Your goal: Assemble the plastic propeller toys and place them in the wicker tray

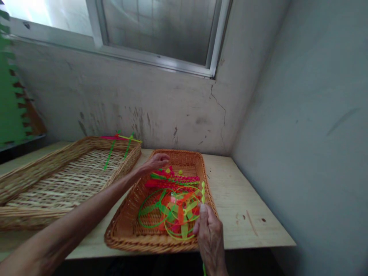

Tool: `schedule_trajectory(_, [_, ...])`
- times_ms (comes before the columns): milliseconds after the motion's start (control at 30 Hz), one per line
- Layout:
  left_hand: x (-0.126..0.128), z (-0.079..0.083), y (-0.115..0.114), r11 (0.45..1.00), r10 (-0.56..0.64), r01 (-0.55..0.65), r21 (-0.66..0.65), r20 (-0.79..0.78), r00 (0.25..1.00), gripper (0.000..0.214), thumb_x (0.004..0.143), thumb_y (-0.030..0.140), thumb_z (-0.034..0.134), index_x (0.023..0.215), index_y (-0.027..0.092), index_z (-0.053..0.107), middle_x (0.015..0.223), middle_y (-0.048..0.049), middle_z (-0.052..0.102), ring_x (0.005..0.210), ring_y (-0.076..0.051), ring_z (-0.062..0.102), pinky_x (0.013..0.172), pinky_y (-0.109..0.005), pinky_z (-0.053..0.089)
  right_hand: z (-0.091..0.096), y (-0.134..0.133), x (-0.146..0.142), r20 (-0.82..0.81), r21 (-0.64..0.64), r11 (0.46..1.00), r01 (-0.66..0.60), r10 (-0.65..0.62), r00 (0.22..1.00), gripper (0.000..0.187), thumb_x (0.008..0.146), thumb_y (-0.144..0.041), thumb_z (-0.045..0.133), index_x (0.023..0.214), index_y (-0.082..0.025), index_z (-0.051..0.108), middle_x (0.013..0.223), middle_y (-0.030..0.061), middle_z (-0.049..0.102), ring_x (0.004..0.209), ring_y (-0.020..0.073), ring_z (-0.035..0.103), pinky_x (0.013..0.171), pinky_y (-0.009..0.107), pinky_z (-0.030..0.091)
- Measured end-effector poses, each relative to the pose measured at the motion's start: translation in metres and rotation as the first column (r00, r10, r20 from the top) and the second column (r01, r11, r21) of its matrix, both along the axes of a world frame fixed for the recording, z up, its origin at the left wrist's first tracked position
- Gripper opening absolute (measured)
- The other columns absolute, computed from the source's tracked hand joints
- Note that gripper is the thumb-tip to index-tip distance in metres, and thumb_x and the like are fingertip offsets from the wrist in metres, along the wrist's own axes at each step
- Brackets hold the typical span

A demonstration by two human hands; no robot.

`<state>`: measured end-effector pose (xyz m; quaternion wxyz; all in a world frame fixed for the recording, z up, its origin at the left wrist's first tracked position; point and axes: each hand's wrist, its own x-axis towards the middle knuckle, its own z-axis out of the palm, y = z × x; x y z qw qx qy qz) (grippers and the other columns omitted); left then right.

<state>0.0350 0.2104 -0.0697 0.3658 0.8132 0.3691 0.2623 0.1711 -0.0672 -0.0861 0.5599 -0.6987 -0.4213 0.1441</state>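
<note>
My right hand [211, 234] is closed round a yellow-green twisted plastic stick [203, 191], which stands roughly upright at the near right rim of the brown wicker basket [123, 242]. The stick's lower end shows below the hand. My left hand [156, 162] is over the far left part of that basket, its fingers curled together; what they hold, if anything, is hidden. Below it lie pink and green twisted sticks [184, 179] and small yellow pieces [180, 172]. Ringed plastic propellers [155, 207] in green, yellow and orange overlap in the near half of the basket.
On the left stands a larger, paler wicker tray [71, 209], with green, pink and yellow sticks [110, 153] over its far corner. Both rest on a light wooden table [247, 203]. A wall with a window [155, 30] rises behind; another wall [310, 115] bounds the right.
</note>
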Motion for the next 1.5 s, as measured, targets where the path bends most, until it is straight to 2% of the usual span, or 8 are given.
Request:
schedule_trajectory(133, [0.0,0.014,-0.043,0.965,-0.013,0.081,-0.251,0.261,0.965,0.031,0.08,0.035,0.056,0.1,0.011,0.059,0.068,-0.001,0.059,0.055,-0.009,0.054,0.055,-0.021,0.045,0.002,-0.007,-0.003,-0.094,-0.08,0.99,-0.117,0.11,0.99,0.048,0.087,-0.058,0.025,0.064,-0.022,0.046,0.046,-0.006,0.043,0.045,0.0104,0.048,0.052,0.021,0.039])
schedule_trajectory(200, [0.001,0.018,-0.069,0.805,0.07,0.255,-0.535,0.512,0.856,0.025,0.077,0.024,0.064,0.098,0.011,0.061,0.072,-0.0032,0.062,0.06,-0.009,0.058,0.059,-0.021,0.048,0.004,-0.013,-0.011,-0.155,-0.061,0.988,-0.142,0.131,0.979,0.046,0.086,-0.059,0.028,0.064,-0.022,0.045,0.046,-0.0069,0.041,0.044,0.0093,0.045,0.05,0.02,0.038])
schedule_trajectory(300, [0.001,0.022,-0.109,0.576,0.189,0.465,-0.672,0.663,0.724,0.016,0.078,0.015,0.065,0.093,0.009,0.063,0.073,-0.004,0.063,0.061,-0.008,0.06,0.06,-0.019,0.049,0.005,-0.021,-0.03,-0.228,-0.032,0.984,-0.175,0.163,0.96,0.046,0.086,-0.059,0.03,0.064,-0.021,0.046,0.042,-0.0089,0.036,0.038,0.0074,0.038,0.044,0.019,0.034])
schedule_trajectory(500, [0.004,0.031,-0.164,0.434,0.298,0.525,-0.732,0.667,0.682,0.013,0.076,0.016,0.067,0.087,0.009,0.065,0.07,-0.0024,0.062,0.058,-0.007,0.059,0.054,-0.016,0.049,0.002,-0.031,-0.06,-0.244,-0.047,0.99,-0.132,0.117,0.963,0.048,0.084,-0.06,0.031,0.061,-0.021,0.048,0.037,-0.0102,0.029,0.033,0.0063,0.032,0.042,0.018,0.033])
schedule_trajectory(900, [0.009,0.026,-0.189,0.463,0.379,0.492,-0.737,0.667,0.642,0.02,0.073,0.018,0.069,0.09,0.009,0.066,0.07,-0.0006,0.06,0.053,-0.005,0.055,0.046,-0.013,0.043,-0.011,-0.032,-0.066,-0.209,-0.047,0.989,-0.141,0.128,0.969,0.046,0.085,-0.056,0.028,0.068,-0.02,0.051,0.037,-0.0114,0.028,0.03,0.0068,0.029,0.038,0.018,0.031])
schedule_trajectory(1233, [0.012,0.033,-0.216,0.478,0.312,0.401,-0.782,0.577,0.755,0.027,0.06,0.026,0.079,0.076,0.012,0.062,0.062,0.0024,0.057,0.049,-0.003,0.047,0.049,-0.015,0.035,-0.007,-0.028,-0.059,0.02,0.044,0.999,-0.001,0.0,1.0,0.04,0.089,-0.048,0.033,0.063,-0.023,0.05,0.038,-0.0065,0.043,0.035,0.0101,0.041,0.045,0.022,0.034])
schedule_trajectory(1400, [0.002,0.035,-0.215,0.67,0.025,0.374,-0.641,0.523,0.852,0.026,0.066,0.032,0.073,0.08,0.013,0.063,0.063,0.0023,0.057,0.052,-0.005,0.043,0.051,-0.017,0.033,-0.006,-0.031,-0.054,-0.003,0.075,0.997,-0.004,0.004,1.0,0.036,0.087,-0.048,0.041,0.065,-0.023,0.053,0.041,-0.0053,0.05,0.037,0.0096,0.046,0.045,0.02,0.035])
schedule_trajectory(1500, [0.0,0.041,-0.208,0.763,-0.012,0.336,-0.552,0.508,0.862,0.029,0.07,0.039,0.068,0.084,0.013,0.064,0.065,0.0021,0.055,0.053,-0.006,0.042,0.051,-0.018,0.033,-0.013,-0.034,-0.058,-0.089,0.06,0.997,-0.053,0.058,0.994,0.039,0.085,-0.053,0.043,0.064,-0.022,0.055,0.038,-0.0059,0.048,0.032,0.008,0.042,0.038,0.02,0.031])
